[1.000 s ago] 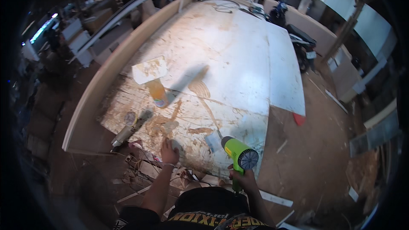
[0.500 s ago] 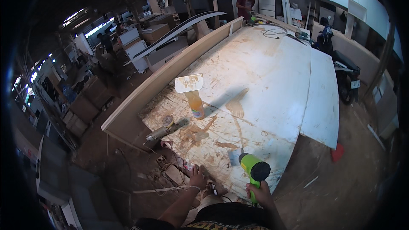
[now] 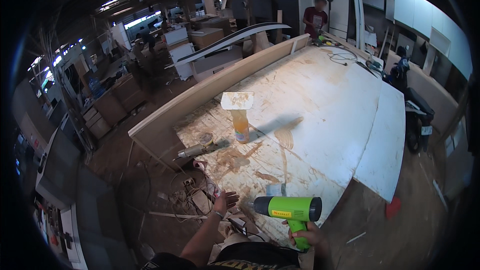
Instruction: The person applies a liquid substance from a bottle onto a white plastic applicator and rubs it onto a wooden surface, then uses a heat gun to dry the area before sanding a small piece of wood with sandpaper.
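Note:
My right hand [image 3: 310,234] grips the handle of a green heat gun [image 3: 295,205], its dark nozzle aimed left at my left hand [image 3: 225,200], which is open with fingers apart just before the nozzle. Whether they touch I cannot tell. Both are over the near edge of a stained white worktable [image 3: 340,115]. Just beyond the gun lies a pale blue flat piece [image 3: 275,190]. Farther back stands an orange bottle [image 3: 240,127] with a white, stained flat piece [image 3: 237,100] on top. To its left are a silver cylindrical tool [image 3: 190,152] and a small round tub [image 3: 205,138].
A long wooden board [image 3: 210,82] runs along the table's left side. A co-worker [image 3: 315,17] stands at the far end beside tools. A motorcycle [image 3: 420,117] is parked right. Tangled cords [image 3: 192,197] hang at the near-left edge, and a red object [image 3: 392,207] lies below the right side.
My view has tilted up, showing more workshop. The heat gun has swung from pointing away to pointing left. My left hand has left the table surface and turned toward the nozzle, fingers extended.

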